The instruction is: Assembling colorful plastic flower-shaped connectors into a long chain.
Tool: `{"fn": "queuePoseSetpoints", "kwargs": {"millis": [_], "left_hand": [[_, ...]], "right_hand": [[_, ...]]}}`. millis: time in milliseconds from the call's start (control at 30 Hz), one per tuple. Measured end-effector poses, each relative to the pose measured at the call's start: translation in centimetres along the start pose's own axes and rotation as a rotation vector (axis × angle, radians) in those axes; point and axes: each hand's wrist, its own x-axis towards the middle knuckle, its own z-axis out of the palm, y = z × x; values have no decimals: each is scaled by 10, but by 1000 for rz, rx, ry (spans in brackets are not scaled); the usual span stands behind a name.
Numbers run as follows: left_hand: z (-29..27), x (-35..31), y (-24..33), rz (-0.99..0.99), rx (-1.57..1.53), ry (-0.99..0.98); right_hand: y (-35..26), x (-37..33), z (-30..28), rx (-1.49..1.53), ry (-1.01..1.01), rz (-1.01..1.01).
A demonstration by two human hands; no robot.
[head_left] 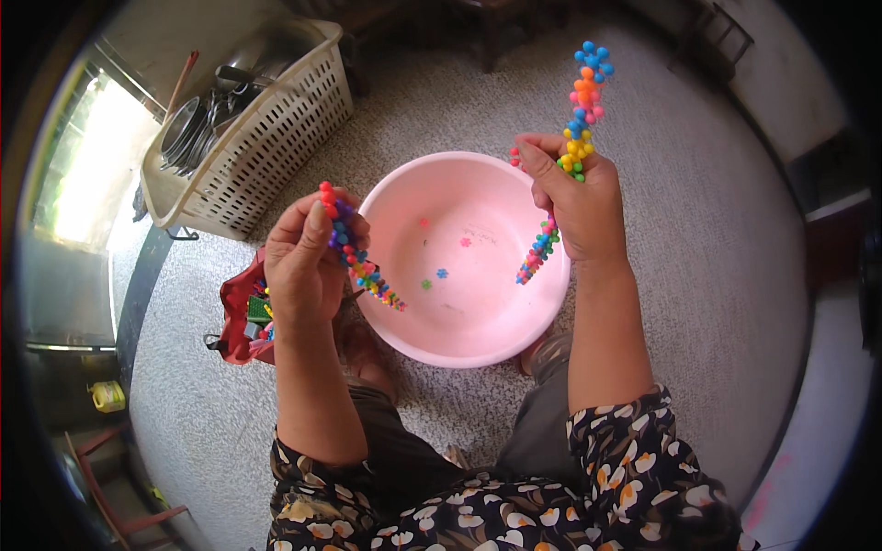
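In my left hand [308, 248] is a chain of colourful plastic flower-shaped pieces [377, 285], red and purple near the fingers, its lower end hanging over the basin's left rim. My right hand [583, 197] grips a longer chain of the same knobbed pieces [581, 119]. That one rises above the fist to a blue end, and its lower part slants down over the basin's right side. Between my hands stands a round pink basin [459, 344]. A few loose pieces lie on its bottom, among them a blue piece [443, 274] and a pink piece [466, 242].
Left of the basin, partly behind my left arm, sits a red bag [241, 317] with small colourful items. A cream slotted plastic basket [266, 129] with metal pans and dishes stands at the far left. A reddish chair frame [138, 523] is at lower left, near a yellow bottle [107, 397].
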Motion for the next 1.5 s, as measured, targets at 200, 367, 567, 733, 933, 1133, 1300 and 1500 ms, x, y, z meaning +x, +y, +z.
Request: {"fn": "queuePoseSetpoints", "kwargs": {"millis": [200,367,567,733,933,1133,1300,1500], "left_hand": [[-5,4,3,15,13,-2],[-5,4,-1,-1,-18,25],[3,2,-12,-12,32,-48],[15,0,-28,-96,168,-59],[29,-3,-33,-197,86,-149],[29,-4,-30,-248,96,-168],[26,-4,-27,-275,51,-200],[23,-8,-27,-233,-24,-184]], "right_hand": [[9,4,-9,-7,-1,-22],[10,3,-15,0,-50,-2],[6,0,-11,13,-144,2],[-1,-7,1,-1,-241,34],[2,-17,24,209,-555,-71],[2,-16,24,140,-566,-87],[1,-18,28,177,-558,-61],[-2,-19,33,276,-522,42]]}}
